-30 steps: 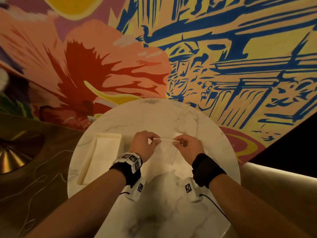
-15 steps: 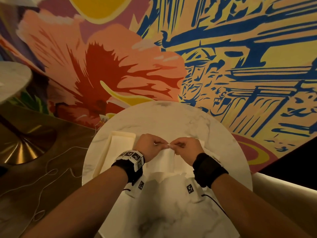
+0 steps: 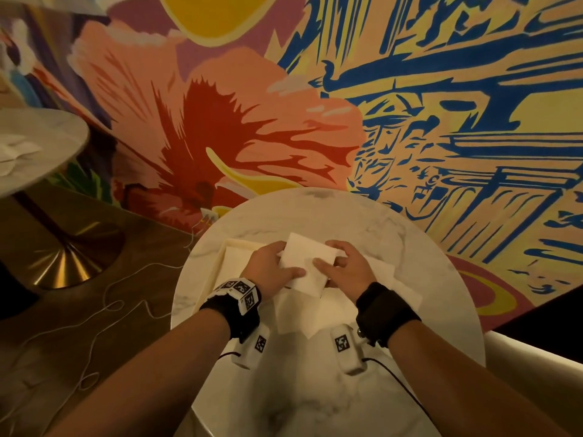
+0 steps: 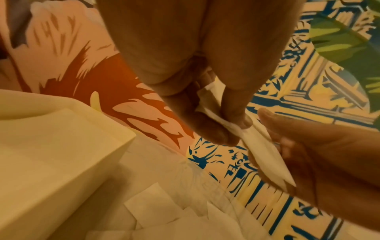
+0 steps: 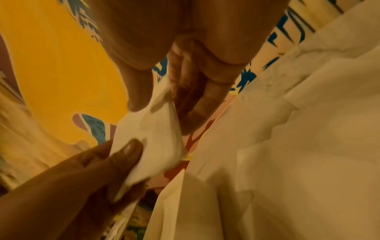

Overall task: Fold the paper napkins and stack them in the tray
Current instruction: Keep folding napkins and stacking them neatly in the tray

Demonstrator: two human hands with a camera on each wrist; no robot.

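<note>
A folded white napkin [image 3: 307,263] is held flat above the round marble table [image 3: 394,247], between both hands. My left hand [image 3: 274,266] pinches its left edge, thumb on top; the left wrist view shows the napkin [image 4: 263,151] edge-on between thumb and fingers. My right hand [image 3: 344,268] pinches the right edge with its thumb lying on top, and the right wrist view shows the same napkin [image 5: 152,138]. Loose unfolded napkins [image 3: 296,313] lie spread under the hands. The cream tray [image 3: 220,263] sits just left of my left hand.
More loose napkins [image 3: 394,279] spread to the right under my right hand. A second marble table [image 3: 38,146] with white napkins stands at the far left on a brass base [image 3: 63,263]. A painted wall rises behind the table. White cord trails over the floor at left.
The napkin, held upright by its top edge before, has been folded over and now lies flat between the hands. Both hands shifted from a top-edge pinch to holding the sides.
</note>
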